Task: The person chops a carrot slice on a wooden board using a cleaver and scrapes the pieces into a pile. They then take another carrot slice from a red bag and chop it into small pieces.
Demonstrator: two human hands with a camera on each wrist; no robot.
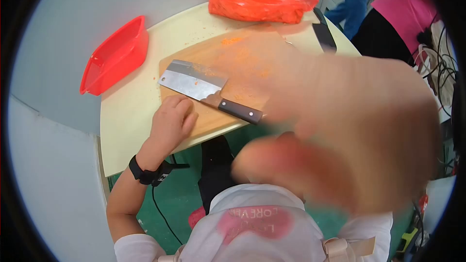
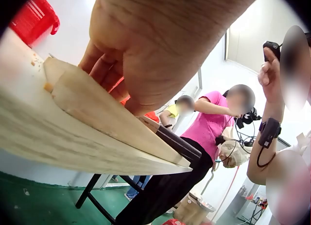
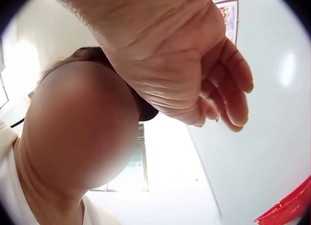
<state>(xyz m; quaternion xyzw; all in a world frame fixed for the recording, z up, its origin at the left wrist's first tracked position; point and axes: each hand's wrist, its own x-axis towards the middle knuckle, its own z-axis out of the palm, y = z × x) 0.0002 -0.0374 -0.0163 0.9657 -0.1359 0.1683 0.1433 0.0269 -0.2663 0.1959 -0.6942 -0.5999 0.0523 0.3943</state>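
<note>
The left hand (image 1: 172,120) rests loosely curled on the near left edge of the wooden cutting board (image 1: 213,121), just below a cleaver (image 1: 191,81). That cleaver lies flat, its dark handle toward the right, with orange crumbs around it. In the left wrist view the hand (image 2: 146,55) has its fingers down on the board (image 2: 97,108). Large and blurred, the right hand (image 1: 349,121) is raised close to the head camera. The right wrist view shows that hand (image 3: 194,65) in the air near the head, fingers loosely bent and holding nothing.
A red plastic basin (image 1: 116,60) stands at the table's left. Behind the board sit a red bag (image 1: 262,0) of orange pieces and a second, dark cleaver (image 1: 324,36). People stand beyond the table, near hanging cables (image 1: 444,63).
</note>
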